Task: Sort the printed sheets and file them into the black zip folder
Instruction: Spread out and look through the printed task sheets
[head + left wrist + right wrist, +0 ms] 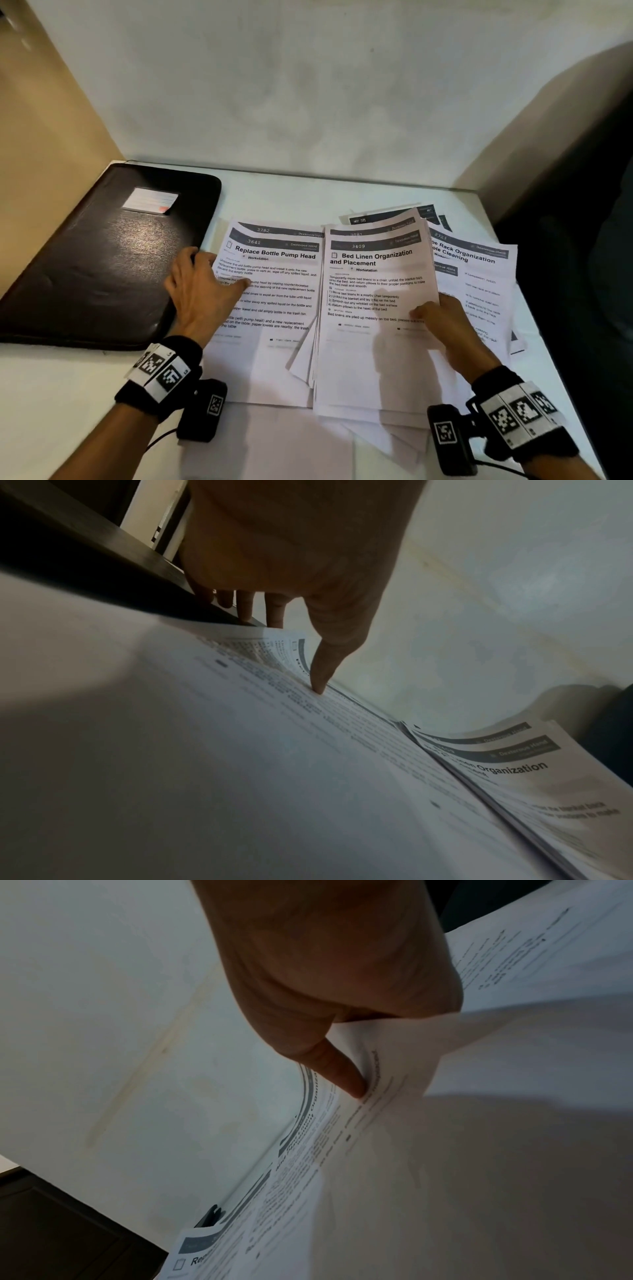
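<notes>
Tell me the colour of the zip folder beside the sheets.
Black, with a pale label; the zip folder shows best in the head view.

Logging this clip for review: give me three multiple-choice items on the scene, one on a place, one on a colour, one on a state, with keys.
1. Where is the zip folder relative to the sheets?
A. to their left
B. on top of them
C. to their right

2. What colour is the folder?
A. white
B. black
C. red

3. The right hand is:
A. idle, holding nothing
B. flat on the folder
C. pinching the "Bed Linen" stack

Answers:
1 A, it lies left of the sheets.
2 B, its cover is black.
3 C, thumb on top, fingers beneath.
</notes>
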